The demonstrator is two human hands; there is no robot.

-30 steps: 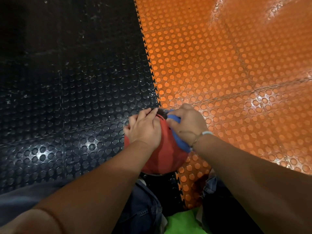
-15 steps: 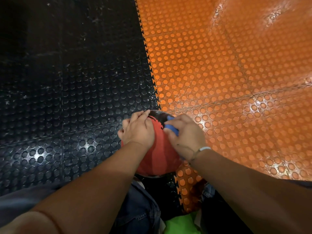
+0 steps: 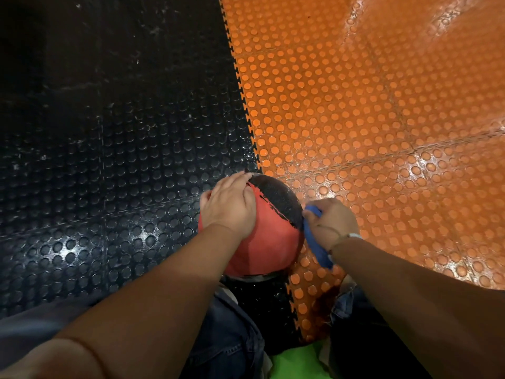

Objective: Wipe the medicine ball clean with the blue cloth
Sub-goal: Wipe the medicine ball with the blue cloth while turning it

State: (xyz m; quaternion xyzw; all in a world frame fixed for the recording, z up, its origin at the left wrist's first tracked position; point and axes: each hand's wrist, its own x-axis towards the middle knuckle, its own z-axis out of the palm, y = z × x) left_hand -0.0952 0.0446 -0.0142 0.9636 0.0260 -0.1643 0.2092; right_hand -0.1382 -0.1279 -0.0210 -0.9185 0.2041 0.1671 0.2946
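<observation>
Two knees in dark jeans fill the bottom edge, with a patch of green fabric between them. Both bare forearms reach forward from there to the ball, which sits on the floor just ahead of the knees, over the toothed seam where the two mats join. It is mostly red, with a rough black panel on its far upper side.

The left hand lies over the ball's upper left, its fingers close together, laid along the curve and holding nothing; the fingertips reach the black panel's edge. The right hand is at the ball's right side, fingers curled round the blue cloth and pressing it against the ball where red meets black. A tail of cloth hangs below that hand, beside the wrist, which wears a thin bracelet.

Beyond the ball, the black mat spreads left and the orange mat right, both studded with round bumps and glossy.
</observation>
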